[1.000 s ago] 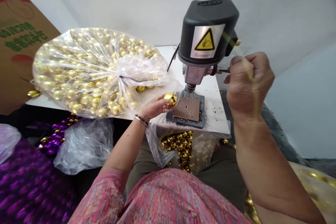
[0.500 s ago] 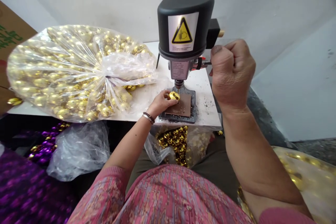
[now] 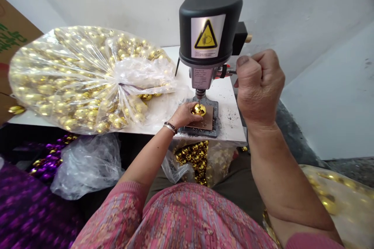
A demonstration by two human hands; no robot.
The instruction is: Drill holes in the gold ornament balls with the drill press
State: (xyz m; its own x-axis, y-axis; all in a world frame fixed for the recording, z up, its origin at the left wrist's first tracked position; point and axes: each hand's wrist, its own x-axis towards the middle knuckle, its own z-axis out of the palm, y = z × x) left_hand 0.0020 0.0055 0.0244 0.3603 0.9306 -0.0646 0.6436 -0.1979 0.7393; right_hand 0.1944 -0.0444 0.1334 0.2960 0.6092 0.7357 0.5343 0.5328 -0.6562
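A black bench drill press [image 3: 209, 27] with a yellow warning label stands on the white table. Under its chuck [image 3: 200, 93], my left hand [image 3: 185, 114] pinches a shiny gold ball [image 3: 200, 109] on the brown square pad [image 3: 207, 121]. The thin drill bit [image 3: 199, 102] meets the top of the ball; how deep it goes I cannot tell. At the right side of the machine my right hand [image 3: 260, 85] is closed in a fist round the feed lever [image 3: 230, 72], most of which is hidden by the fingers.
A big clear bag of gold balls [image 3: 67, 81] covers the table's left side. Dark shavings lie around the drill base [image 3: 216, 124]. An open bag of gold balls [image 3: 198, 159] sits below the front edge. Purple balls [image 3: 52, 159] and crumpled plastic [image 3: 87, 167] are lower left; another bag [image 3: 341, 206] is lower right.
My left hand has shifted slightly right with the gold ball, which now sits directly beneath the drill bit. My right hand has dropped a little at the lever.
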